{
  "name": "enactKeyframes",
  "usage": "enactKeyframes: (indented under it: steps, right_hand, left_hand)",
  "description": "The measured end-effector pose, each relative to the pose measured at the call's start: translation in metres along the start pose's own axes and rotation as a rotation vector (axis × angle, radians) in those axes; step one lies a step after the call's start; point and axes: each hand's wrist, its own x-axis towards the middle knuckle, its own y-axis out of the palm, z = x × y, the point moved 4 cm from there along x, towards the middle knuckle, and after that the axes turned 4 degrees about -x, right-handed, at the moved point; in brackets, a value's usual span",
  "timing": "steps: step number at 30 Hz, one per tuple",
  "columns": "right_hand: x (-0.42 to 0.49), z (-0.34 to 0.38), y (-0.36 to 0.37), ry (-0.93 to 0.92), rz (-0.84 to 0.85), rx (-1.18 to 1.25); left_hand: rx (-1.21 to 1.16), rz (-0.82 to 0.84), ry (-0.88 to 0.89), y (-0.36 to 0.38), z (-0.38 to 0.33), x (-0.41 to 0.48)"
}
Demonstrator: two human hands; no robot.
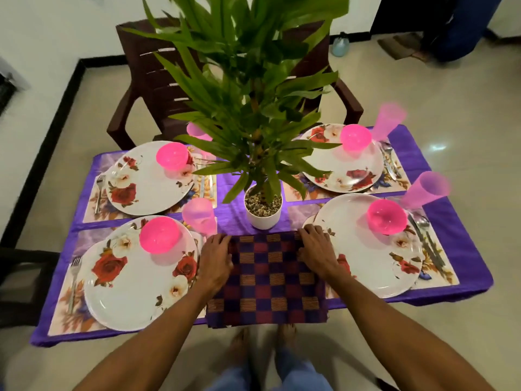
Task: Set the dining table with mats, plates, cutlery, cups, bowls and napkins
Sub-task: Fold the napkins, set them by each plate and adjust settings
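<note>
Both left hand [215, 258] and right hand [315, 249] curl fingers round far corners of the napkin [267, 277], lying central on the bench [454, 218], overhanging its near edge. Risk: a tug knocks cup [197, 218] or pot [263, 214], or napkin slips off.

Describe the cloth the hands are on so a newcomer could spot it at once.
Find the white plant pot at the middle of the purple table. Just nearer than it, between the near-left plate and near-right plate, lies the checked cloth, the left hand and right hand gripping its far corners. Only it has dark purple-and-maroon checks; the mats are pale and floral.
</note>
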Motion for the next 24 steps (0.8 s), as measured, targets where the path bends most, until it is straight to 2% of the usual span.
enactKeyframes:
  steps: [3, 5, 8, 12, 15, 20, 22, 24]
  right_hand:
    - [0.002, 0.002, 0.003, 0.005, -0.006, -0.037]
    - [0.000, 0.002, 0.000, 0.038, -0.068, -0.053]
    - [-0.006, 0.004, -0.003, 0.087, -0.174, -0.053]
    - [-0.012, 0.008, -0.010, 0.160, -0.213, 0.009]
    - [-0.024, 0.010, -0.025, 0.230, -0.253, 0.226]
    - [-0.045, -0.002, -0.046, 0.224, -0.302, 0.571]
    - [-0.056, -0.002, -0.059, 0.234, -0.301, 0.741]
    - [-0.062, -0.004, -0.068, 0.222, -0.335, 0.802]
  left_hand:
    - [0.096, 0.034, 0.051, 0.003, 0.015, 0.005]
    - [0.137, 0.009, 0.055, 0.000, 0.020, 0.006]
    - [0.147, -0.020, 0.078, -0.005, 0.027, 0.008]
    - [0.101, -0.030, 0.089, -0.019, 0.029, 0.012]
    - [-0.097, -0.049, 0.054, -0.032, 0.028, 0.009]
    - [-0.426, 0.026, 0.008, -0.053, 0.025, -0.008]
    - [-0.495, -0.014, -0.032, -0.064, 0.020, -0.015]
    - [-0.623, -0.066, -0.087, -0.074, 0.009, -0.024]
